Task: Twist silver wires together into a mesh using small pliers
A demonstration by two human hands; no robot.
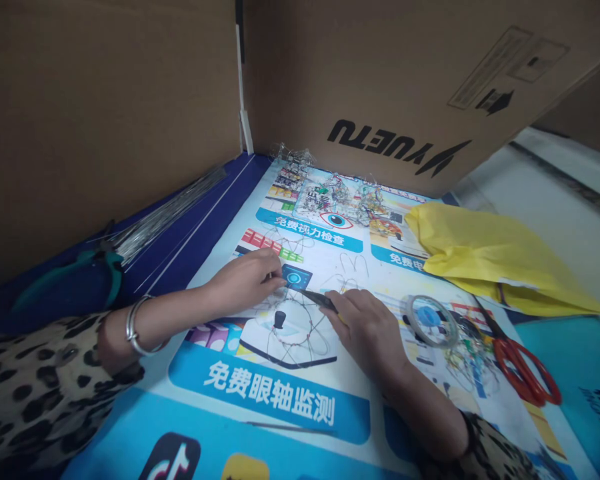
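My left hand (250, 283) is closed in a pinch at the upper edge of a thin wire ring with looped petals (325, 328). My right hand (369, 327) grips a slim, dark pointed tool (318, 299); its handle end is hidden in the palm, so its exact kind is unclear. The tool's tip points left and meets the wire close to my left fingertips. The wire ring lies over a printed poster sheet (145, 427), with small reddish spots along it. More bent wire (354, 265) lies just beyond my hands.
Tangled wire pieces (333, 190) sit at the back before a cardboard box (300, 80). At left are straight wires (167, 210) and teal-handled pliers (75, 273). To the right lie a tape roll (431, 321), red-handled scissors (523, 367) and a yellow bag (490, 257).
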